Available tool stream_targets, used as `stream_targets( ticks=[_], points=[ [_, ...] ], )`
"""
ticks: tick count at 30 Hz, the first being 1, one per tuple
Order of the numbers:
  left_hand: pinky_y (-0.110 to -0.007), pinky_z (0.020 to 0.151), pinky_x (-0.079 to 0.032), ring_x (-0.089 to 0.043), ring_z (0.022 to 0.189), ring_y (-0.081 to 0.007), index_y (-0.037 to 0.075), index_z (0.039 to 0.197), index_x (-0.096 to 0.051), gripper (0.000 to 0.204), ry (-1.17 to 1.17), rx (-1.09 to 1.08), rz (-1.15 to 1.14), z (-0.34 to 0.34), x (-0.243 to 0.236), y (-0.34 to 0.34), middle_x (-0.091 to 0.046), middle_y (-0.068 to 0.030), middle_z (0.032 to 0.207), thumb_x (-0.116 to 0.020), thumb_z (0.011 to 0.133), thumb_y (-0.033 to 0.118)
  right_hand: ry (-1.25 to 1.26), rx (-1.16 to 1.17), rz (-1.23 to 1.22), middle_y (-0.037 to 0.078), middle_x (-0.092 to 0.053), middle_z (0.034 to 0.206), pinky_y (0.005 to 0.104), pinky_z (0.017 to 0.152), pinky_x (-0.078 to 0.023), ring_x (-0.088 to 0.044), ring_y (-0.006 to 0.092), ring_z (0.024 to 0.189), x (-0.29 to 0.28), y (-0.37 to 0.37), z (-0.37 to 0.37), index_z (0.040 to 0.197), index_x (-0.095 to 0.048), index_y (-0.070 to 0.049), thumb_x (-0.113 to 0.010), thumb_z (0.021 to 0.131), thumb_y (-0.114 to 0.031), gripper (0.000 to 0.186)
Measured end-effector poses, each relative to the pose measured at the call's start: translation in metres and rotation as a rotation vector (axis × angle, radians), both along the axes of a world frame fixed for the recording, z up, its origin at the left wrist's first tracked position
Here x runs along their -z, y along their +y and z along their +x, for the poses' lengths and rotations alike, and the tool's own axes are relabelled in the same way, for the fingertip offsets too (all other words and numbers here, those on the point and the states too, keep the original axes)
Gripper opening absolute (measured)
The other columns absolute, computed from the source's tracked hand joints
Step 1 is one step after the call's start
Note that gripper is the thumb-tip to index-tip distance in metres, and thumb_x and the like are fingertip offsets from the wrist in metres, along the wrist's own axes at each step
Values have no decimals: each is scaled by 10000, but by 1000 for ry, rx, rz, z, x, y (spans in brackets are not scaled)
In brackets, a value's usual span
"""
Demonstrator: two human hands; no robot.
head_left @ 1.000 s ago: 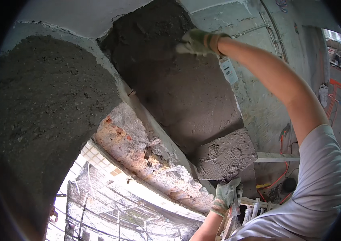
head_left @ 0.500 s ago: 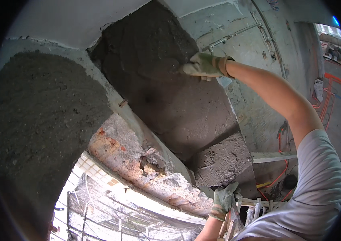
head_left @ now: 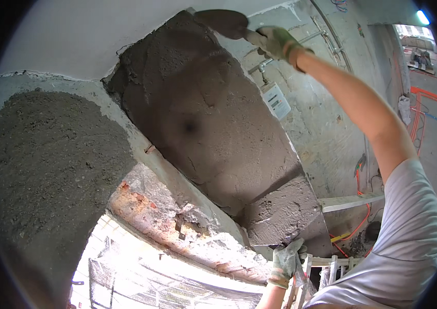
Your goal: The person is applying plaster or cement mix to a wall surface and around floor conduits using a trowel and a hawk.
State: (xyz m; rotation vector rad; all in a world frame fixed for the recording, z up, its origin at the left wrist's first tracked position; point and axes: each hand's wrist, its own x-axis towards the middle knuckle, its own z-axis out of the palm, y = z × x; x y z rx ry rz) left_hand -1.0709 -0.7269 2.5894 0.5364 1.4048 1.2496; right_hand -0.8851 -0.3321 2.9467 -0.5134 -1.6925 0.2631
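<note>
My right hand (head_left: 279, 44), in a green and cream work glove, is closed round the handle of a trowel (head_left: 223, 21). Its rounded, mortar-smeared blade is raised by the upper edge of the wet mortar patch (head_left: 218, 118) on the wall. Low in the picture, my left hand (head_left: 288, 261), gloved too, grips the near edge of a plasterer's board; its fingers are partly hidden. A thick, rough layer of grey mortar (head_left: 282, 208) covers the board, which is held close against the lower part of the patch.
Another mortar patch (head_left: 54, 165) covers the left wall. Between them runs broken masonry (head_left: 167, 206) above a bright netted opening (head_left: 141, 280). On the right are a white meter box (head_left: 276, 102), metal pipes (head_left: 334, 46), a ledge (head_left: 351, 202), orange hoses (head_left: 366, 221) and pale wooden bars (head_left: 331, 270).
My right hand has moved up from the middle right of the patch, and the trowel blade now shows clear beyond its upper edge. My left hand and the loaded board are nearly unmoved.
</note>
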Motion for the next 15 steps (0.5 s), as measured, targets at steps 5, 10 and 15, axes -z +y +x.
stream_targets(
  ticks=[5,10,15],
  points=[
    [-265,495,-487,-596,558,-155,16,948,-660,206,31,-79,-1,-3,4,6,-660,-98,773,-728,809,153,28,-151,15,100,-616,762,336,563,-517,-637,192,662,71,-62,-61,1007,-586,-9,-504,934,-475,479],
    [-276,502,-482,-588,555,-148,36,895,-653,210,123,-50,-12,28,-3,5,-651,-72,752,-728,806,210,451,-621,-545,93,-587,699,355,527,-508,-608,211,597,52,-150,-89,876,-549,-12,-545,920,-408,398],
    [-280,494,-465,-574,539,-145,35,855,-657,197,117,-54,-75,37,-9,-12,-640,-64,705,-726,806,213,700,-684,-427,131,-606,704,348,569,-511,-601,244,560,-5,-140,-141,887,-557,-7,-559,906,-327,321]
  ],
)
